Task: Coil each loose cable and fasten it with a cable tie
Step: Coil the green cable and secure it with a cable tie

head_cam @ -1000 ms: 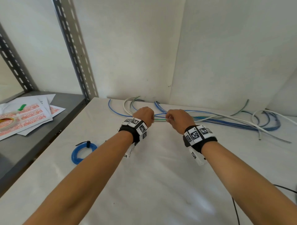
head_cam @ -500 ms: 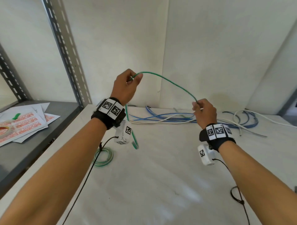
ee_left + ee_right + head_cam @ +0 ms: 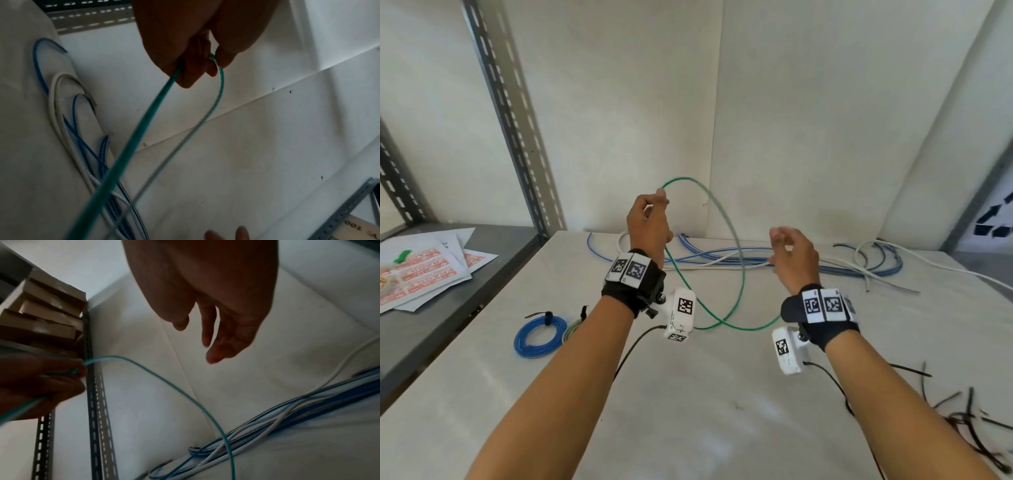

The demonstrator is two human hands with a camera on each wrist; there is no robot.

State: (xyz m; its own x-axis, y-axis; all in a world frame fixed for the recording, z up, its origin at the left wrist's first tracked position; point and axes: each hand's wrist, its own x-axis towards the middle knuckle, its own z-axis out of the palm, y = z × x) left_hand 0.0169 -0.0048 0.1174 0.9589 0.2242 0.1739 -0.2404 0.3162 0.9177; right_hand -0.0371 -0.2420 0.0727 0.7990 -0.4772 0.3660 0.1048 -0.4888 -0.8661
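Left hand holds up a loop of green cable above the white table; right hand is free.

The table [image 3: 688, 428] carries a long tangle of blue and white cables [image 3: 774, 260] running left to right along its far edge, a tied blue coil [image 3: 539, 337] near left, and black cable ties [image 3: 969, 421] near right. The green cable [image 3: 739, 274] is thin and glossy, bent into one tall upright loop whose strands cross low over the table. The left hand [image 3: 649, 228] pinches its top between thumb and fingers. The right hand [image 3: 792, 255], fingers loosely spread, holds nothing just right of the loop.
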